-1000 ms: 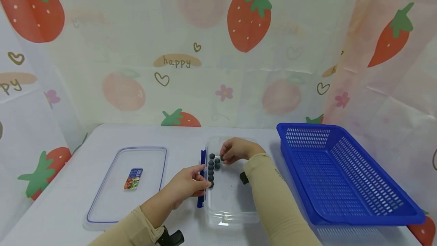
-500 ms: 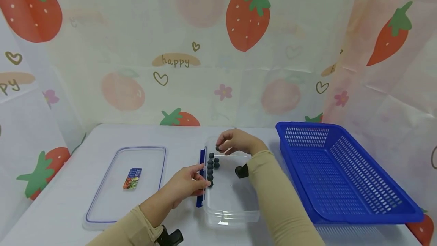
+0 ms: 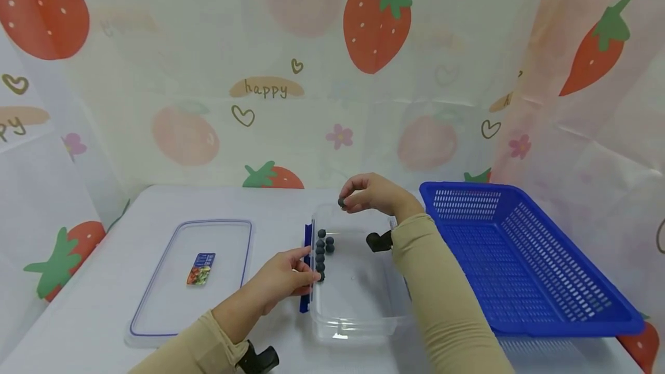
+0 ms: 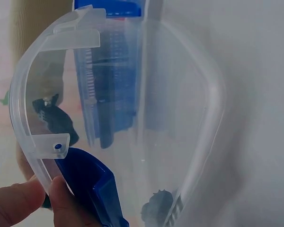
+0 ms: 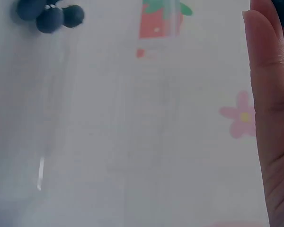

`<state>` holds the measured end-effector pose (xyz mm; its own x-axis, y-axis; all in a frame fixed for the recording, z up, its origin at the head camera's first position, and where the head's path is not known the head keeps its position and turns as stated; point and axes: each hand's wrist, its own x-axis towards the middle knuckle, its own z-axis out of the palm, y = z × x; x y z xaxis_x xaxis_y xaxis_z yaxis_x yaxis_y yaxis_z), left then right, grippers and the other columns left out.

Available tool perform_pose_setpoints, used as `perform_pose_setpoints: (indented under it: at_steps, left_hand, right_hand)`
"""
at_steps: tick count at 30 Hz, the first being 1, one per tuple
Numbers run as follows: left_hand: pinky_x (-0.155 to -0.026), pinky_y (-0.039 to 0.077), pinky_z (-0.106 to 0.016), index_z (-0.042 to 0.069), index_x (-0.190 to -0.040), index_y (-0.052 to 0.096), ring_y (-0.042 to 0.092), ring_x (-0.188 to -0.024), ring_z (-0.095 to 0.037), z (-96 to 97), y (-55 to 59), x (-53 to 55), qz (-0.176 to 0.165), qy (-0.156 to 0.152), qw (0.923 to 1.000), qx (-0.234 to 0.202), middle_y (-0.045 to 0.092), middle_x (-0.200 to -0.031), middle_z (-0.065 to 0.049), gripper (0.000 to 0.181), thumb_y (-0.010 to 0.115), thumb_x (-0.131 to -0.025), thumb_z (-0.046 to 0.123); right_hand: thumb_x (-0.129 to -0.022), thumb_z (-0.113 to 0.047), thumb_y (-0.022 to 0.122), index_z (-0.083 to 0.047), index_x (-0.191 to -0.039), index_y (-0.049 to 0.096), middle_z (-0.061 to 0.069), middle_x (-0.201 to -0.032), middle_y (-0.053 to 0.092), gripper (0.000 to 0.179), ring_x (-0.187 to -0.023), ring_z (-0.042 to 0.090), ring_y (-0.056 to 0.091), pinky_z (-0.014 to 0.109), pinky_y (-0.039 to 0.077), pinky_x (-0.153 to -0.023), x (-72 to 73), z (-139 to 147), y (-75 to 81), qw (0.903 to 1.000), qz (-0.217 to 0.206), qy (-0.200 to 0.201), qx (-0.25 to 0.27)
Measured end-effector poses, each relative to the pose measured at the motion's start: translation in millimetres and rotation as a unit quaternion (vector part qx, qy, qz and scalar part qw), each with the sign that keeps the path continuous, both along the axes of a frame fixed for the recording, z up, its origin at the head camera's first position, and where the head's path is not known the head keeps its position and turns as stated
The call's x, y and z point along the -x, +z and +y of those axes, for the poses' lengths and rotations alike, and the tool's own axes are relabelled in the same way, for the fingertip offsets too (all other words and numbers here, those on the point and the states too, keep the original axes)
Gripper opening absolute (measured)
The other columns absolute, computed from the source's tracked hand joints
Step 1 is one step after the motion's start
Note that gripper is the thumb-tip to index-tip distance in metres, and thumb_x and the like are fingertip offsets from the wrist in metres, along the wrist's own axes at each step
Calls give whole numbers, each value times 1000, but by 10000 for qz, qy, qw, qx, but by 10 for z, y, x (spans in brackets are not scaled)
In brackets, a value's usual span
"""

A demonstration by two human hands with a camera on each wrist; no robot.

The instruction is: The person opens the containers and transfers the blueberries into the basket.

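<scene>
A clear plastic box with a blue side latch stands in the middle of the table. Several blueberries lie along its left wall inside, most in one line with a short second line beside it. My left hand pinches the left rim of the box; in the left wrist view the finger and another fingertip lie on either side of that rim. Over the far end of the box, my right hand holds a single blueberry between thumb and fingertips.
To the left, a clear lid with a blue seal lies flat, bearing a colourful label. A blue plastic basket stands to the right, close beside the right forearm. Patterned sheeting rises behind the table.
My right hand has lifted a blueberry out from beside the others and moved it away from me, up over the box's far end. The left hand stays at the rim.
</scene>
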<state>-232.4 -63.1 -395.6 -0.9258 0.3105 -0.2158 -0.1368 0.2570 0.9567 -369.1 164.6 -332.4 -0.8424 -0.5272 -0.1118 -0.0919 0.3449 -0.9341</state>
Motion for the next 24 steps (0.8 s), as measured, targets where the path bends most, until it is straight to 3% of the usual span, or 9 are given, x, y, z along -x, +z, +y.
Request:
perform_pose_setpoints:
  at_steps: [4,12,24]
  left_hand:
    - [-70,55,-27,5,-142,31,57,-71,-14,0,-5,8,-4,-2,10000,-15,51,-85,-8,70,68,-82,11]
    - [-70,55,-28,5,-142,31,57,-71,-14,19,18,-8,1,67,10000,17,52,-84,-8,69,67,-82,9]
    - [-70,54,-27,5,-142,31,57,-71,-14,21,22,-20,-50,70,10000,-28,51,-84,-7,70,67,-82,9]
  right_hand:
    - [-83,-3,64,1,-94,61,16,-95,63,12,-98,40,58,37,51,-84,0,149,127,9998,193,12,66]
    - [-83,-1,63,0,-94,60,11,-91,62,11,-89,27,63,38,51,-84,-9,512,307,9989,352,-119,290]
    - [-85,-1,61,2,-96,56,11,-96,55,13,-87,20,63,31,52,-81,-129,1197,375,9955,520,-694,374]
